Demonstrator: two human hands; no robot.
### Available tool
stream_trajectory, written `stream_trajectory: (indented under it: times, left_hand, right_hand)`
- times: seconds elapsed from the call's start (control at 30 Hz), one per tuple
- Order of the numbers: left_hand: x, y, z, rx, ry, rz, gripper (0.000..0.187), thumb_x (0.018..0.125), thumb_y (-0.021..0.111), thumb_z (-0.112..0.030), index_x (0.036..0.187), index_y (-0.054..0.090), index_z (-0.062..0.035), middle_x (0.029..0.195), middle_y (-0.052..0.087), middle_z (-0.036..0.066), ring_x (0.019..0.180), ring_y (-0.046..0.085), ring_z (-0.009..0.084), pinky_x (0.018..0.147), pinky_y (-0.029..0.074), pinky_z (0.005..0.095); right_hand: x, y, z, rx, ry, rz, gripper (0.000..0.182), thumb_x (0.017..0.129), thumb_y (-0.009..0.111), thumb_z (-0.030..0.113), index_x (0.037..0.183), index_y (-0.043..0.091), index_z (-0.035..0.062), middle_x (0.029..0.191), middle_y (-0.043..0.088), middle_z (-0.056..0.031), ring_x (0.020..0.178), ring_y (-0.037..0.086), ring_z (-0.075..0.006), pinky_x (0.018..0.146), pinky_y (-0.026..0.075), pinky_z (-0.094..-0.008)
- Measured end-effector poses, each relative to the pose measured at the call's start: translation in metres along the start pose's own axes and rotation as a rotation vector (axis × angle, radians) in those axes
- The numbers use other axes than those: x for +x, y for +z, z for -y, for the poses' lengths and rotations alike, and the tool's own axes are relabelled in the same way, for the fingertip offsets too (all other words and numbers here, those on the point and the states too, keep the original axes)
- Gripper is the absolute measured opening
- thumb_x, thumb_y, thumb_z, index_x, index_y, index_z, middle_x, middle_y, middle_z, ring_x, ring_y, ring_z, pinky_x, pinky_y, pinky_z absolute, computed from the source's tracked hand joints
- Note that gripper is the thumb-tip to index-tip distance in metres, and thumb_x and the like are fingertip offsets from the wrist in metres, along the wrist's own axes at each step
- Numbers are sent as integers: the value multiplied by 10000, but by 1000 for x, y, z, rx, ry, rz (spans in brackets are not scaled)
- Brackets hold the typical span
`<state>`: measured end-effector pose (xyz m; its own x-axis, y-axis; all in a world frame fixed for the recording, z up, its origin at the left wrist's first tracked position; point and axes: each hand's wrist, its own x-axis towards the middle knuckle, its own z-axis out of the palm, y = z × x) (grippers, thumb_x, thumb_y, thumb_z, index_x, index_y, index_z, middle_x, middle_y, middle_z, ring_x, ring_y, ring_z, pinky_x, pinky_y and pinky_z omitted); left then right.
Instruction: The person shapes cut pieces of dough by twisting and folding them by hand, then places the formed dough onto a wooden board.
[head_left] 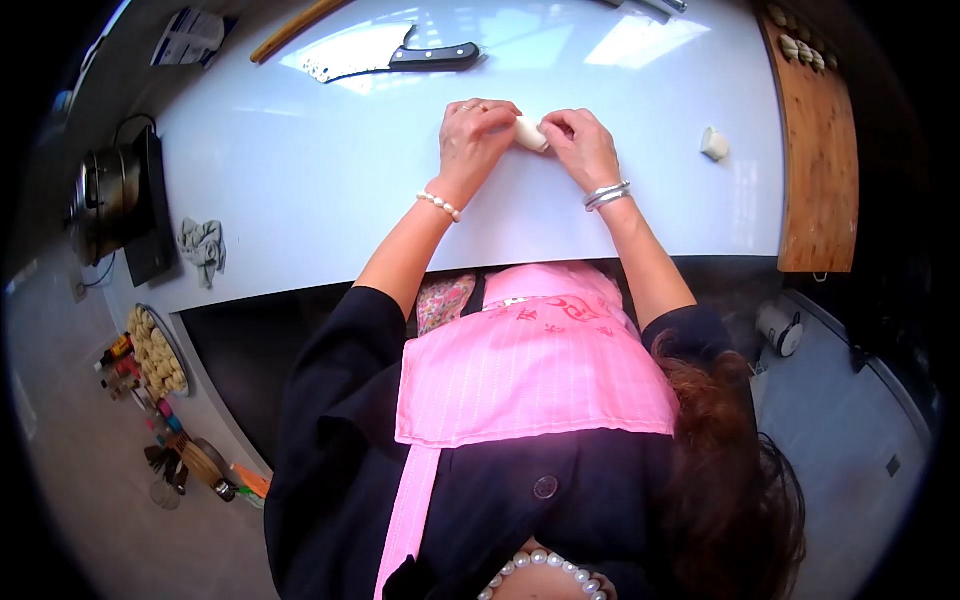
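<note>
A small piece of white dough (531, 135) lies on the pale worktop between my two hands. My left hand (478, 138), with a pearl bracelet at the wrist, has its fingers closed on the dough's left end. On the dough's right end, the bent fingers and thumb of my right hand (580, 143) are pinched together; a silver bangle circles that wrist. Another cut piece of dough (715, 144) rests alone to the right. Beyond my left hand lies a cleaver (390, 55) with a black handle.
A wooden board (820, 165) at the right edge bears several shaped dough pieces (803, 53) at its far end. A wooden stick (297, 28) lies far left. Along the left stand a pot (105, 195), a crumpled cloth (203, 250) and a plate of buns (155, 350).
</note>
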<state>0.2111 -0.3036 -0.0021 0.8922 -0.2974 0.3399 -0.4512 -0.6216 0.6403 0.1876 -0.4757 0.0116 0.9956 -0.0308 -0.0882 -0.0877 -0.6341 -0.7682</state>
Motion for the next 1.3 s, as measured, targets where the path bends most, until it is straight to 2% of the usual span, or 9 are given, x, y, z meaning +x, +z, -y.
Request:
stream_trajectory:
  times: [0.17,0.23,0.5,0.6,0.7,0.8,0.83,1.07,1.3]
  left_hand:
    - [10,7,0,-101,-224,89,112,708,636,-112,803,690,-88,886,678,12,821,610,203,754,472,317]
    - [10,8,0,-192,-108,10,131,708,637,-118,820,698,-92,855,679,31,794,619,212,715,496,320]
    - [-41,-10,-42,-13,-485,242,159,717,669,-204,836,712,-108,755,662,102,693,637,220,655,493,302]
    - [-51,-12,-41,-149,-481,135,86,737,646,-107,801,698,-81,795,682,74,724,635,201,640,487,293]
    - [-49,-17,-27,-367,-202,-123,131,741,586,51,728,662,-55,845,699,30,756,616,170,639,484,285]
    - [-43,-14,-23,-332,26,-11,141,730,576,57,706,652,-59,826,698,32,731,619,168,638,484,277]
    - [-42,-12,-22,-311,34,16,146,716,577,56,689,651,-66,809,696,19,713,616,166,644,482,278]
    - [-31,2,-17,-328,25,81,138,679,591,26,637,656,-88,765,691,-20,652,599,165,620,482,281]
    - [-38,3,-11,-145,-41,196,173,710,595,-39,682,702,-172,706,668,1,659,601,187,595,484,298]
  right_hand:
    - [-11,-5,7,-262,-324,-141,262,731,695,159,957,626,47,928,596,-111,855,568,-266,763,469,-351]
    - [-9,0,10,-287,-338,-73,304,689,714,135,962,611,52,949,593,-105,890,552,-280,783,462,-358]
    - [-9,-26,-1,-252,-650,312,287,680,656,52,959,626,113,963,586,-55,899,537,-274,811,449,-371]
    - [-21,-29,2,-211,-665,180,367,646,677,-5,1002,638,80,957,590,-75,896,538,-281,808,455,-350]
    - [-47,-41,-3,-107,-434,-40,299,740,641,7,1031,654,73,849,593,-60,781,552,-202,710,458,-285]
    - [-80,-19,-12,370,85,90,246,808,591,64,1039,670,91,737,566,-43,661,521,-134,621,431,-269]
    - [-84,-12,-14,353,-5,90,259,861,540,89,1091,660,89,690,542,-15,611,483,-72,571,407,-226]
    - [-85,-4,-5,640,224,157,285,879,511,108,1130,645,99,591,507,24,551,465,-44,521,401,-207]
    - [-86,-3,-4,547,415,234,279,908,487,143,1138,642,115,551,484,37,466,411,-30,431,339,-189]
